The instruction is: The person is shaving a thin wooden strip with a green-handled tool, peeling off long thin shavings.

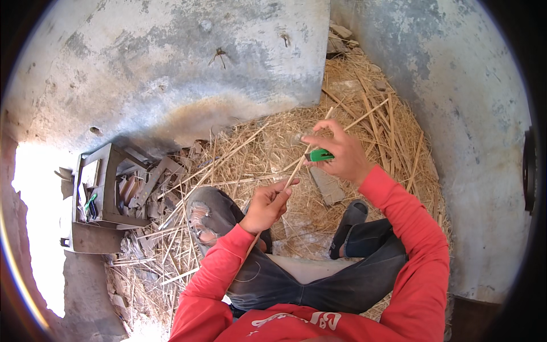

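My left hand (269,204) is closed round a thin pale wooden strip (297,167), thumb pressed along it. The strip slants from under my left forearm up past my right hand. My right hand (342,153) grips a green utility knife (321,155), its dark tip pointing left against or very near the strip. The index finger of that hand is raised near the strip's upper part. Whether the blade cuts into the wood is too small to tell.
Straw-like shavings (307,233) and loose strips (393,137) cover the floor around my legs. A flat slab (326,185) lies ahead between my feet. At left stands a box-like frame (97,219) beside broken scraps (162,182). Grey walls (444,114) enclose the space.
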Available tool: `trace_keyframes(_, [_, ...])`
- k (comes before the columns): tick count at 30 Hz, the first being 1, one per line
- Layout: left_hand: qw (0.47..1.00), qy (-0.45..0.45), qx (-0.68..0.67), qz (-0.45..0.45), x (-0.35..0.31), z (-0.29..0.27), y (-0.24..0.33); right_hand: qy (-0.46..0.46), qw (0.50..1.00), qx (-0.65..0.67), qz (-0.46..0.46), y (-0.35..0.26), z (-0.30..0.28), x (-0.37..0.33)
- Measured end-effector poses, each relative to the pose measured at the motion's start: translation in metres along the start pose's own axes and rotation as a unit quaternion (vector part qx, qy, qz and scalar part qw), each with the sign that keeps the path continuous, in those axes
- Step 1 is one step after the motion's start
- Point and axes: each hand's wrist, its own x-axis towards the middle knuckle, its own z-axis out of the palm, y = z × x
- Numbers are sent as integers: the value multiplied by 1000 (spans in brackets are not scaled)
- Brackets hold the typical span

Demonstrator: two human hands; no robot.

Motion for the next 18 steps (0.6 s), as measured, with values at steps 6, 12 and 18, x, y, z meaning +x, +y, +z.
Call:
trace_keyframes(6, [995, -16, 91, 37, 1, 3, -10, -127, 986, 103, 24, 27, 3, -6])
trace_keyframes(12, [991, 0, 125, 48, 0, 5, -16, -67, 954, 261, 132, 35, 15, -8])
trace_keyframes(18, [978, 22, 193, 77, -3, 4, -24, 32, 811, 478, 334, 56, -24, 1])
